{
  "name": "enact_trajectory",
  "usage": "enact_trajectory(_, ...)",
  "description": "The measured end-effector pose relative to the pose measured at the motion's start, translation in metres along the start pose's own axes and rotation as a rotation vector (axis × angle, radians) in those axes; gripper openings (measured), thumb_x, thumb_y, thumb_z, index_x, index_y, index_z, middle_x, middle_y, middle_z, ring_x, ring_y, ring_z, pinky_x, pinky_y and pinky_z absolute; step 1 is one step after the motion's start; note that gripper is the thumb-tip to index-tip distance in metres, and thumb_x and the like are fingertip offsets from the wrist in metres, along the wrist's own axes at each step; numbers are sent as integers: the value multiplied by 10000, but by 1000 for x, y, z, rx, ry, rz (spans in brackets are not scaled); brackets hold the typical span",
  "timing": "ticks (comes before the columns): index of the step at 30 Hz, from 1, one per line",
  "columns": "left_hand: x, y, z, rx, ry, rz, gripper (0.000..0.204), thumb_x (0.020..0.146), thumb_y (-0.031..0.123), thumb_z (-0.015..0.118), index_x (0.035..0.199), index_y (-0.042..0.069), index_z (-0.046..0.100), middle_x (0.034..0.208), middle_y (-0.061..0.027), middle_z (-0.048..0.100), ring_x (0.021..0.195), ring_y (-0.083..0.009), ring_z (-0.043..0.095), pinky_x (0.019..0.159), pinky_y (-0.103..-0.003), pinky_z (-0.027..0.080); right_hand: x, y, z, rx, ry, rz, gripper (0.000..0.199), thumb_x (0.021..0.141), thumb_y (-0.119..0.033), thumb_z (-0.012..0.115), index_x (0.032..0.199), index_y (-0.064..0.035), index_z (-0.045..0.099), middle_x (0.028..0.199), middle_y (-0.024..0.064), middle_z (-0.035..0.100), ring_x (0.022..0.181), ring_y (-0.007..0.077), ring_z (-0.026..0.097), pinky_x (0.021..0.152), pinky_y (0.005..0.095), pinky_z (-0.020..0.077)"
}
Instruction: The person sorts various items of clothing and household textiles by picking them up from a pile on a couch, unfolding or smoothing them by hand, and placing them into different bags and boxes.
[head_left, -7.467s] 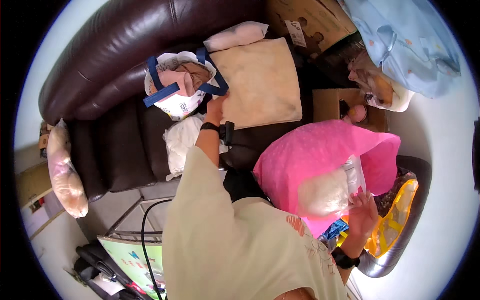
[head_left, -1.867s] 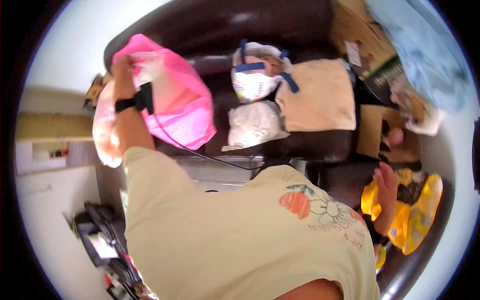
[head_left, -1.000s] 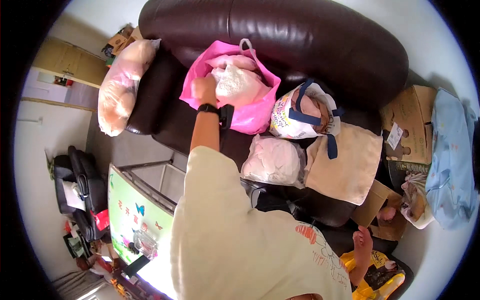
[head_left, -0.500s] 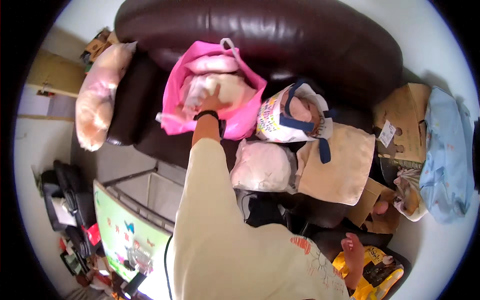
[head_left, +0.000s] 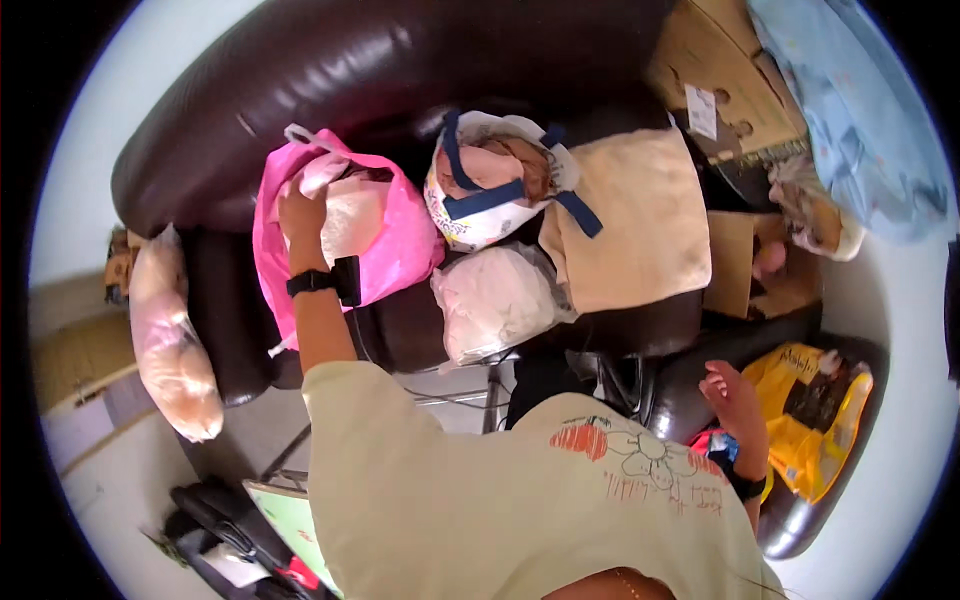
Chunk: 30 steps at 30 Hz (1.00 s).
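My left hand [head_left: 303, 213] reaches into a bright pink bag [head_left: 395, 262] on the sofa. It is at the bag's left side, against a pale pink wrapped bundle [head_left: 323, 172]; its fingertips are mostly hidden, so its grip is unclear. A larger cream-coloured bundle [head_left: 352, 215] lies beside it in the bag. My right hand [head_left: 733, 400] hangs in the air at the right, fingers loosely curled and apart, holding nothing. Closest to it is a yellow plastic bag [head_left: 800, 450] with dark contents.
Right of the pink bag stands a white patterned bag [head_left: 462, 222] with navy handles. Near it are a white plastic-wrapped bundle [head_left: 495, 305] and a beige cloth bag [head_left: 635, 225]. Cardboard boxes [head_left: 735, 90] and a blue cloth-like bundle [head_left: 860, 120] sit at right; a long wrapped bundle [head_left: 170, 335], left.
My left hand has shifted from the cream bundle toward the bag's left side. The view has turned and moved right, and my right hand stays raised near the yellow bag.
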<state>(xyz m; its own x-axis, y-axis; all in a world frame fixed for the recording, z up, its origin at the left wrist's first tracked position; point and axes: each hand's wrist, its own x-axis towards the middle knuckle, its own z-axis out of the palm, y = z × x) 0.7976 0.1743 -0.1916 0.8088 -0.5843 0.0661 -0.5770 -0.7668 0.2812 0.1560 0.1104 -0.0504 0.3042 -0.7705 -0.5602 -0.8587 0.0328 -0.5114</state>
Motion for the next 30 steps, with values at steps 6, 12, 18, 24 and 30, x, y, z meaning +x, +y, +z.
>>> enact_trajectory(6,-73,172,-32,-541,67,430,158,759,196,572,815,50,593,710,-70,603,648,-168,584,586,-283,449,-16,9,3,11,36,25,304,754,-154,584,1013,-16,504,762,126,570,669,215,554,612,298,442)
enact_trajectory(12,-202,258,65,-145,-755,698,343,717,371,551,743,32,601,721,-163,591,740,-333,565,660,-408,443,-11,63,16,216,91,56,259,763,-168,578,958,-5,528,745,111,576,645,190,540,607,283,435)
enact_trajectory(18,-195,210,239,-52,-847,314,728,677,587,541,974,-78,538,942,-212,576,890,-310,553,733,-396,420,81,134,34,205,122,52,364,746,-329,590,887,2,527,799,98,569,733,228,519,669,322,422)
enact_trajectory(24,-204,232,255,-692,-1092,-242,637,612,364,728,1066,-19,498,999,-92,545,850,-196,528,705,-317,420,194,153,50,79,425,155,670,748,-471,537,1185,13,383,1197,193,413,1103,310,399,898,362,339)
enact_trajectory(30,-225,238,219,-1248,-973,-380,423,707,186,659,1041,-16,495,1028,-100,541,898,-208,534,745,-313,448,261,144,45,311,437,128,759,735,-506,538,1256,-12,293,1279,181,321,1161,299,339,937,389,313)
